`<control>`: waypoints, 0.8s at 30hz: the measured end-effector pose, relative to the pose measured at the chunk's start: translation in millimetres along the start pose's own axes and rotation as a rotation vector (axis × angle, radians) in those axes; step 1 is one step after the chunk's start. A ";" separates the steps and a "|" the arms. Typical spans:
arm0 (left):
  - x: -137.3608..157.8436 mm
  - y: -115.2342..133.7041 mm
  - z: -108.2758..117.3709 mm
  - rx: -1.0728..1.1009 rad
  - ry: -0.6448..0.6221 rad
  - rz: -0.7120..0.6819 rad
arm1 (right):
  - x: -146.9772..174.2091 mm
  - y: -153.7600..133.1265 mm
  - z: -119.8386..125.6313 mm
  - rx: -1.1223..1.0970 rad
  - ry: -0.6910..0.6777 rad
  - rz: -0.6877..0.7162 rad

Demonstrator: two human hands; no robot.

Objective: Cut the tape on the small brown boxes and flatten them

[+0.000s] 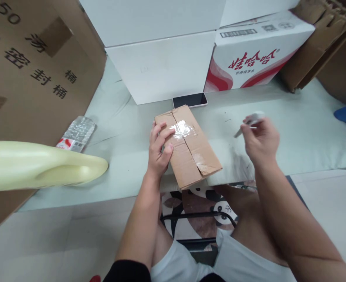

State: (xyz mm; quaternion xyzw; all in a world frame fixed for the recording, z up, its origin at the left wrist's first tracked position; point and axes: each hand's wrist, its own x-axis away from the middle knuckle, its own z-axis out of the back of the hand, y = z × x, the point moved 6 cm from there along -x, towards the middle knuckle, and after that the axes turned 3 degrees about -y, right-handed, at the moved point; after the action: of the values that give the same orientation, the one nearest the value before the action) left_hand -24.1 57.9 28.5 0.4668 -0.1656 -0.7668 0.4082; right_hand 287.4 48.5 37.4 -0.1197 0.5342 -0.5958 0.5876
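A small brown cardboard box [197, 147] lies at a slant near the table's front edge. Clear tape crosses its top seam, and the flaps part slightly at the near end. My left hand [159, 149] grips its left side, fingertips over the top beside the tape. To the right of the box, apart from it, my right hand [262, 137] is raised and closed around what looks like a small utility knife [254, 116]. The knife has a whitish body and a thin grey end pointing left and down; motion blurs it.
A phone [190, 100] lies just behind the box. White cartons [164, 64] and a red-and-white water carton [249, 58] line the back. At left are a large brown carton [40, 78], a crumpled plastic bottle [77, 133] and a pale yellow object [44, 164]. Folded cardboard [314, 47] stands at right.
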 end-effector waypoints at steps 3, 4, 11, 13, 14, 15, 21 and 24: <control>-0.1 0.6 -2.6 0.018 0.015 0.009 | -3.3 -41.3 10.9 -0.495 0.139 0.096; -0.1 0.8 -3.2 0.021 0.019 0.010 | -3.7 -52.1 11.2 -0.582 0.140 0.119; 1.0 2.5 -5.2 0.032 0.020 0.002 | 1.0 -65.2 4.9 -0.659 0.140 0.108; 1.6 3.4 -5.3 0.015 0.014 0.007 | 3.4 -61.2 2.3 -0.629 0.142 0.073; 1.9 3.9 -5.4 0.006 0.011 0.007 | 4.6 -59.6 0.5 -0.616 0.131 0.049; 2.1 4.5 -5.3 0.000 0.010 0.007 | 5.8 -58.7 -1.5 -0.604 0.115 0.023; 2.8 5.2 -5.5 -0.025 0.008 -0.021 | 16.7 -79.6 -7.4 -0.417 -0.029 0.029; 3.2 5.2 -5.7 -0.032 0.009 -0.038 | 23.7 -108.9 -14.9 -0.240 -0.154 0.203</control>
State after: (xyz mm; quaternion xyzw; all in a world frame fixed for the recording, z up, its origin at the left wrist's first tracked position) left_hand -17.5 52.9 27.0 0.4670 -0.1426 -0.7748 0.4016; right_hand 206.9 7.8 104.6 -0.1799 0.5643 -0.4544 0.6654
